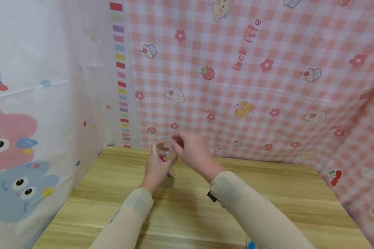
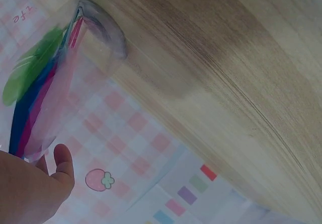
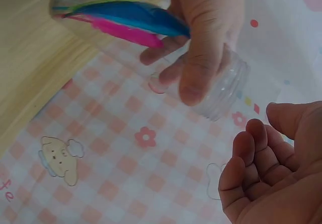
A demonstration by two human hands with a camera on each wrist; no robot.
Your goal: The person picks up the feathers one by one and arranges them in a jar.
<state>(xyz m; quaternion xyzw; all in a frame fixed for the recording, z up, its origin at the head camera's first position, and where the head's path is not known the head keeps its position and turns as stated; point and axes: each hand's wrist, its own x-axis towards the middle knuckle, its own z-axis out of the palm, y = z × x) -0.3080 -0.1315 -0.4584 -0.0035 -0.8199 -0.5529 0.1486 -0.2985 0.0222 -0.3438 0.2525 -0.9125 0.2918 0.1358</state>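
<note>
A clear plastic jar [image 1: 168, 180] with a threaded, lidless mouth stands near the table's far edge. My left hand [image 1: 156, 168] grips it just below the neck, fingers and thumb wrapped around its side. Through the wall in the left wrist view show a green feather [image 2: 32, 65], a blue feather [image 2: 31, 105] and pink feathers [image 2: 55, 98], their stems down at the jar's base. My right hand [image 1: 194, 149] is right beside the jar's mouth. The right wrist view shows its fingers [image 3: 244, 148] loosely bent, with nothing in them, just off the threaded rim [image 3: 234, 90].
Beneath the arms is a wood-grain table [image 1: 268, 200]. A pink checked cloth [image 1: 230, 90] hangs behind it, and a white cartoon-printed cloth [image 1: 59, 114] hangs at the left. A small blue thing [image 1: 251, 245] peeks in at the bottom edge, below my right forearm.
</note>
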